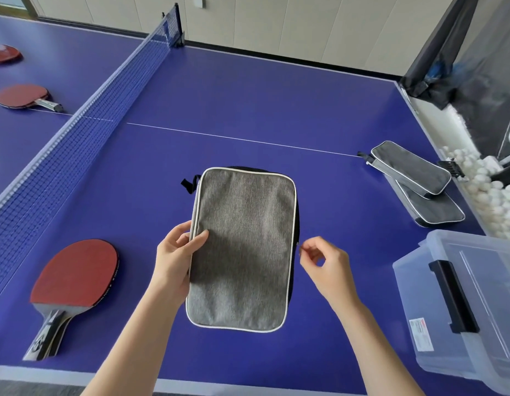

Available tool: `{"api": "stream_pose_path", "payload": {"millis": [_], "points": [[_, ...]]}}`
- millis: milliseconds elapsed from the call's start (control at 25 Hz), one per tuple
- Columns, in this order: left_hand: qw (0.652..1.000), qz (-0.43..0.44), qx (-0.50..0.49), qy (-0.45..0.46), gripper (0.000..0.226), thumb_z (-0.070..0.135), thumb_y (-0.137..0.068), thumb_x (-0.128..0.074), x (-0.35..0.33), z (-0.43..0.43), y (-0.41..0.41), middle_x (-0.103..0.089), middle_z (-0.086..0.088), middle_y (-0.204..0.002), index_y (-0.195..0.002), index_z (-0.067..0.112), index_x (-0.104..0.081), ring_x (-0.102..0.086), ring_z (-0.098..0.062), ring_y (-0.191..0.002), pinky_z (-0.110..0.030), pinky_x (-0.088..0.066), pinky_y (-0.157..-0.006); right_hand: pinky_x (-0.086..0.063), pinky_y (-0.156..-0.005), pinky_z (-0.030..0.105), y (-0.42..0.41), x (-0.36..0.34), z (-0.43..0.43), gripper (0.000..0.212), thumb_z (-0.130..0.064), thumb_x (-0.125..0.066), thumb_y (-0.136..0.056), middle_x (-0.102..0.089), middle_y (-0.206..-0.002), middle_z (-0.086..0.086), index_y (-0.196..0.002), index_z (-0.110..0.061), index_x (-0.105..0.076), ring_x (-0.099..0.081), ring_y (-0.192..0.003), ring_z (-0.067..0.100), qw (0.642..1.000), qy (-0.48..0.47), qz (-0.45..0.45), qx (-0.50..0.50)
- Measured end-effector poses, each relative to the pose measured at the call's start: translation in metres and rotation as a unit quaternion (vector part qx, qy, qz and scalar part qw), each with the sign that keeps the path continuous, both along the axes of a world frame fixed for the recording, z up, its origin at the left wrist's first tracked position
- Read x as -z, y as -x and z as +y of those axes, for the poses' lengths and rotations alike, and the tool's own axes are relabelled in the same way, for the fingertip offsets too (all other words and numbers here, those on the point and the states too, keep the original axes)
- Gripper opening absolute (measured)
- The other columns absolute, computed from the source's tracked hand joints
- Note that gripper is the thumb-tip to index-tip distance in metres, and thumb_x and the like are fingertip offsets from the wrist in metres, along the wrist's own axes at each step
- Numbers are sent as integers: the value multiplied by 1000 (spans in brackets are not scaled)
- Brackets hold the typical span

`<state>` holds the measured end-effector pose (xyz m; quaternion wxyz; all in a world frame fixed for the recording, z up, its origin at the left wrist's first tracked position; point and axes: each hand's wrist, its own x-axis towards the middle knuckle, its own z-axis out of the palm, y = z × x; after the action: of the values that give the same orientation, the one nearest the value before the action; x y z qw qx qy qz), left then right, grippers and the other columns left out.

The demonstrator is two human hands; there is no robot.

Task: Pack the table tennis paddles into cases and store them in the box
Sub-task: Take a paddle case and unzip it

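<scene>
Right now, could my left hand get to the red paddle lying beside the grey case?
Probably yes. The red paddle lies just left of the left hand with nothing between them, but that hand grips the grey case and would have to let go first.

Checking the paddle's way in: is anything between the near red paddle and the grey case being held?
Only the person's own left hand, gripping the grey case by its left edge, and that forearm lie between it and the red paddle. No other object shows there.
</scene>
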<state>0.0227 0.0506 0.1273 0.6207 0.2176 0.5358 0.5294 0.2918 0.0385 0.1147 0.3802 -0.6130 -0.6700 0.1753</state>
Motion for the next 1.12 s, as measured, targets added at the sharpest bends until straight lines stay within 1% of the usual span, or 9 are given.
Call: {"api": "stream_pose_path", "payload": {"millis": [160,280,440,520,600,680,760,880,1120], "points": [[999,-6,-31,21,28,12,-85,-70,2,4,-3,-70,-6,-95,-113,10,-64,-67,-25,-86,-39,-57,-67,-46,-56,19,-2,15,-26,15,5,-70,-77,-60,-66,-5,-73,-8,-61,-53,-59,9,998,-8,-58,-12],[996,-27,-75,46,29,11,-86,-69,1,11,-5,-69,-9,-98,-114,10,-63,-68,-25,-83,-37,-57,-64,-43,-53,17,-1,25,-45,18,4,-73,-75,-58,-64,-4,-73,-9,-60,-49,-58,9,995,-11,-96,-7],[984,-71,-138,91,30,8,-86,-68,3,18,-14,-70,-10,-101,-116,12,-61,-69,-23,-81,-40,-58,-71,-43,-52,14,10,36,-63,21,4,-76,-70,-58,-64,-6,-74,-11,-62,-48,-56,6,993,-15,-114,21],[973,-89,-171,125,26,8,-86,-69,5,19,-20,-70,-7,-97,-110,14,-62,-69,-23,-84,-41,-57,-73,-45,-53,16,20,42,-71,20,3,-76,-70,-57,-64,-6,-76,-11,-63,-50,-56,7,993,-19,-110,39],[961,-98,-205,155,16,7,-84,-70,7,20,-26,-68,-3,-94,-95,17,-62,-67,-21,-83,-41,-56,-75,-47,-53,20,29,46,-76,20,3,-77,-70,-57,-63,-6,-77,-11,-64,-51,-56,8,993,-26,-102,55],[949,-106,-236,182,17,7,-84,-71,8,20,-32,-67,-2,-95,-88,19,-60,-66,-20,-85,-41,-54,-78,-48,-53,19,38,47,-79,19,2,-77,-70,-57,-63,-6,-78,-10,-65,-52,-55,8,993,-31,-98,59],[937,-106,-263,203,20,8,-84,-71,9,20,-39,-66,-3,-105,-101,15,-62,-65,-22,-93,-38,-53,-80,-43,-53,13,50,48,-81,18,1,-78,-70,-57,-62,-6,-78,-11,-66,-52,-55,7,993,-39,-98,47],[922,-104,-298,222,39,11,-86,-69,10,23,-48,-64,-4,-118,-123,10,-57,-62,-22,-104,-36,-51,-81,-42,-51,13,72,49,-86,18,-3,-78,-70,-56,-62,-7,-78,-13,-66,-51,-54,7,995,-42,-93,21],[904,-112,-325,253,41,14,-87,-68,15,23,-59,-61,-4,-116,-126,11,-55,-57,-20,-98,-38,-49,-88,-47,-47,21,106,50,-85,17,-6,-80,-70,-56,-58,-6,-78,-12,-67,-52,-51,9,995,-69,-73,25]]}}
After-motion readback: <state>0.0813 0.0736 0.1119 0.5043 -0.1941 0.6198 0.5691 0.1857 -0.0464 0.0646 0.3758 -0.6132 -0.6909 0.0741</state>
